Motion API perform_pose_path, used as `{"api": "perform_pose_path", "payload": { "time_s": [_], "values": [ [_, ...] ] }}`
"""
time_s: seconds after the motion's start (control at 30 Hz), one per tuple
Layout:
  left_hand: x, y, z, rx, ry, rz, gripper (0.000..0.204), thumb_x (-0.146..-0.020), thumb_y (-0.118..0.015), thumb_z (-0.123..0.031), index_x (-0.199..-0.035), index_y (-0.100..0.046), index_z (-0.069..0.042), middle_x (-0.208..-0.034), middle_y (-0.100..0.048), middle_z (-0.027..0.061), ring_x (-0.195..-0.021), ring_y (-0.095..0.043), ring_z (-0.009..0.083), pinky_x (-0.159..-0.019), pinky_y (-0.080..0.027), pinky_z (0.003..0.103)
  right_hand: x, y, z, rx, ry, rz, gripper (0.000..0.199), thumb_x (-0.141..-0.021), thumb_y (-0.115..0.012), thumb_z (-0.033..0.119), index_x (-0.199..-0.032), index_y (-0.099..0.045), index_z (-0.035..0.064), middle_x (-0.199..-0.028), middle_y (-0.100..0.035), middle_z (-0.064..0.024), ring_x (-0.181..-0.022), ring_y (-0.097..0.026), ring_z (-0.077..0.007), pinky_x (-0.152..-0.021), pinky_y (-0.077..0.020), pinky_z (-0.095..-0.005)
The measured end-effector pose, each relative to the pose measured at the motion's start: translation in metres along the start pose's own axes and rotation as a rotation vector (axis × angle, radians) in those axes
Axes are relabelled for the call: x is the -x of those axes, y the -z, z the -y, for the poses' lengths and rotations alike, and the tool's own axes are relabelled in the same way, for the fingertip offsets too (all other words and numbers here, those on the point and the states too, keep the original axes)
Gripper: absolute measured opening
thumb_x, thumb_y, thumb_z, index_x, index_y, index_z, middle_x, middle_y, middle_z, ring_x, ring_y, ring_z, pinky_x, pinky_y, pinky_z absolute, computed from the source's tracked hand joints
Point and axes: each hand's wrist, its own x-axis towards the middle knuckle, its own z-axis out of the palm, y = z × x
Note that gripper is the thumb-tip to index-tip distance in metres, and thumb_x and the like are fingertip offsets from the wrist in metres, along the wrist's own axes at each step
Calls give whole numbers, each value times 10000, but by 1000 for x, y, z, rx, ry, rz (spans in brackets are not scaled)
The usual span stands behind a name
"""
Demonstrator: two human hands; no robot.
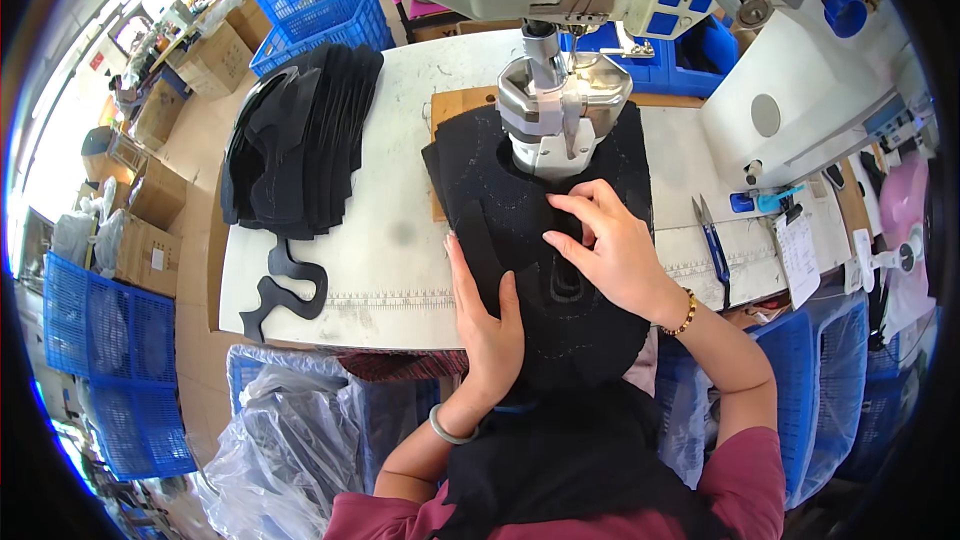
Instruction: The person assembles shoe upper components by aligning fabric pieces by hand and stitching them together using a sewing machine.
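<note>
Black cut fabric pieces (600, 340) lie in front of me, under the silver head of an industrial sewing machine (565, 110) and draped down towards my lap. Along their left side rests my left hand (490, 330), fingers stretched out and thumb apart. A narrow black strip (480, 240) lies just beyond its thumb. My right hand (620, 255) is over the middle of the fabric, below the machine head. Its thumb and forefinger are spread, with nothing visible between them. Whether its other fingers, curled underneath, touch the cloth is hard to see.
A stack of black cut pieces (300, 140) sits at the left of the white table (400, 200), with a curved black piece (290, 290) nearer me. Thread snips (712, 245) and a paper sheet (798, 255) lie at right. A plastic-lined blue crate (240, 375) stands below the table.
</note>
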Motion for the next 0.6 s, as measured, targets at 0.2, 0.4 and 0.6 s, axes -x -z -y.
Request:
{"api": "perform_pose_path", "payload": {
  "time_s": [0.2,0.4,0.6],
  "values": [
    [0,-5,0,387,-172,-313,476,-889,-481,106,-1341,-350,39,-1316,-416,152,-1247,-405,229,-1060,-314,344,-3,0,11,-243,49,-33,377,-806,-708,126,-1139,-561,28,-934,-596,-58,-632,-558,-115,-558,-453,-251],
    [-57,54,-31,202,-104,82,395,-841,-554,85,-1223,-582,-11,-800,-448,-23,-610,-356,32,-550,-279,172,-41,41,24,-877,-220,223,210,-870,-680,206,-851,-631,4,-687,-510,80,-597,-402,18,-496,-302,-174],
    [-105,67,-50,272,-215,546,698,-656,-501,187,-1308,-544,-61,-823,-529,14,-756,-499,135,-674,-433,256,-42,70,21,-988,-259,102,163,-903,-611,180,-808,-529,77,-637,-478,61,-467,-397,6,-417,-276,-155]
  ]
}}
